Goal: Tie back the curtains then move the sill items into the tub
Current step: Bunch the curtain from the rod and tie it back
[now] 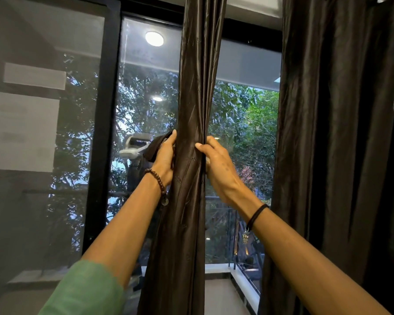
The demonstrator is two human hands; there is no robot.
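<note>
Glass door (146,105): framed in black; trees and a railing are seen through it.
Hanging curtain (339,133): dark brown, left loose at the right edge.
Gathered curtain (191,87): bunched into a narrow column at the centre, in front of the glass.
Right hand (218,169): the bunch is clasped from the right, thumb laid across the front, fingers wrapped behind.
Left hand (165,155): pressed against the bunch's left side; a dark fabric strip (155,147) is gripped in its curled fingers.
Writing: mirrored letters on a reflected headset (135,144), too blurred to be read.
</note>
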